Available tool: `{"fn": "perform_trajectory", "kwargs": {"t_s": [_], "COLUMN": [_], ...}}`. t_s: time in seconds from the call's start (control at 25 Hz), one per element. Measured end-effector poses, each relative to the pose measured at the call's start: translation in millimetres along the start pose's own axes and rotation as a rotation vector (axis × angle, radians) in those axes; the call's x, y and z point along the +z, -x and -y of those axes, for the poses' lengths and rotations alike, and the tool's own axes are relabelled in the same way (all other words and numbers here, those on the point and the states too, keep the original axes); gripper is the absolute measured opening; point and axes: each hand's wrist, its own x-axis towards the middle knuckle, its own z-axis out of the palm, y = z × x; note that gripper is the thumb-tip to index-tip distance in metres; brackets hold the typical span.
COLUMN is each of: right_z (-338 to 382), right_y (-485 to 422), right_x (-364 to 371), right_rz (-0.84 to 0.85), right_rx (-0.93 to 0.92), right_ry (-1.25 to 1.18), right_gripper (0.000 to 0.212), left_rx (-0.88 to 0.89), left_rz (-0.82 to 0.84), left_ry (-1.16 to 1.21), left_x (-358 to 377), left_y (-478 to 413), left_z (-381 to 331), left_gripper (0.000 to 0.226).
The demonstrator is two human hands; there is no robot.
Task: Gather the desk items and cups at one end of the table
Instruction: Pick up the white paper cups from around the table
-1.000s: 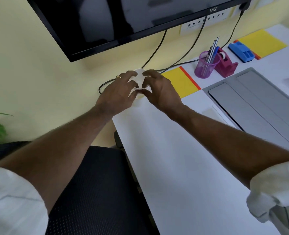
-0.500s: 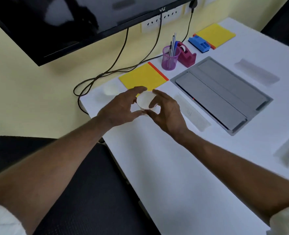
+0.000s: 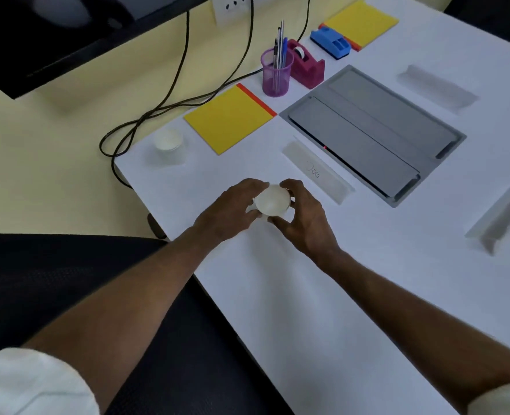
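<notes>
Both hands hold one white paper cup just above the white table, near its left end. My left hand curls round the cup's left side and my right hand round its right side. A second white cup stands alone near the table's far left corner. Further back are a yellow notepad, a purple pen holder with pens, a magenta tape dispenser, a blue stapler and another yellow pad.
A grey folded tablet case lies right of centre. Three clear name stands lie around it: one beside my right hand, one at the back right, one at the right edge. Black cables hang from the monitor. A black chair sits below left.
Both hands have carried a cup from the far left corner toward me. A second cup has come into sight at that corner. The view has tilted down and to the right.
</notes>
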Motion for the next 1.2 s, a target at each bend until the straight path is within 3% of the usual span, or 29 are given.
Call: {"fn": "perform_trajectory", "kwargs": {"t_s": [0.28, 0.48, 0.64, 0.92, 1.2], "right_z": [-10.7, -12.4, -1.1, 43.0, 91.5], "right_y": [5.5, 2.7, -14.0, -63.9, -128.3], "right_x": [4.2, 2.8, 1.1, 28.8, 76.9], "right_rz": [0.023, 0.107, 0.115, 0.102, 0.200], "right_rx": [0.020, -0.007, -0.069, -0.201, -0.305], "right_ry": [0.000, 0.088, 0.199, 0.259, 0.184], "right_gripper": [0.073, 0.104, 0.100, 0.071, 0.051], "left_rx": [-0.050, -0.050, -0.114, -0.227, -0.290], "left_rz": [-0.026, 0.102, 0.094, -0.122, -0.263], "left_ry": [0.040, -0.156, -0.260, -0.381, -0.553], "left_x": [18.3, -1.9, -43.9, -101.4, -142.1], "left_y": [4.5, 9.2, 10.3, 15.8, 0.4], "left_z": [4.8, 19.0, 35.9, 72.5, 101.4], "left_gripper": [0.078, 0.102, 0.113, 0.068, 0.046]}}
